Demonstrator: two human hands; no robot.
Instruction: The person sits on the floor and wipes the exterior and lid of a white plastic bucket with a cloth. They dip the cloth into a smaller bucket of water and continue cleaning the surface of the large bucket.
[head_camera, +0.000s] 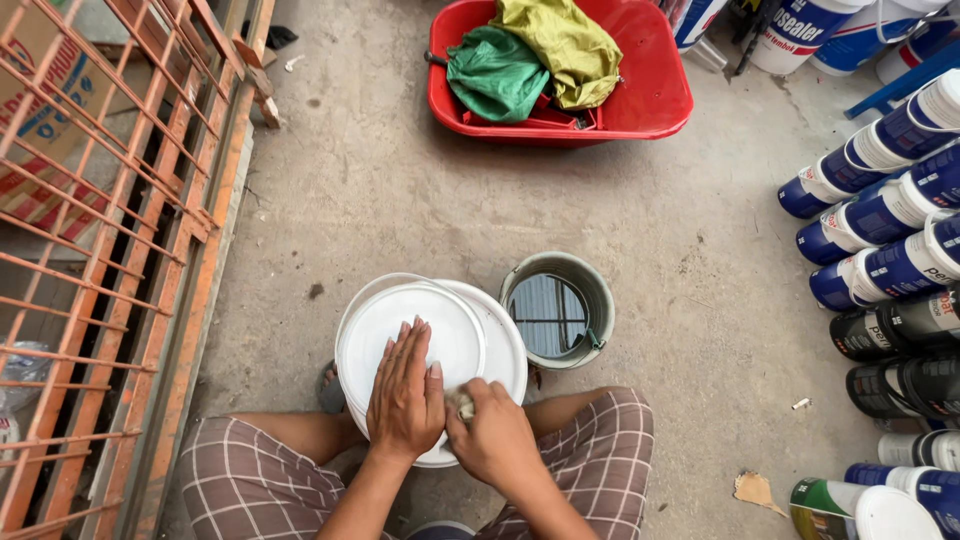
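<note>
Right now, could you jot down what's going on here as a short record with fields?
Setting: concrete floor, orange metal grille at one side
Person: crouched, checked shorts
Left hand: left hand lies flat on the white bucket lid
Right hand: right hand is closed on a small pale wad at the lid's edge
Beside it: grey-green pail of water
Behind: red tub with green and yellow cloths
Along one side: stacked paint buckets

open floor ahead, grey bucket (558, 315) right
</note>
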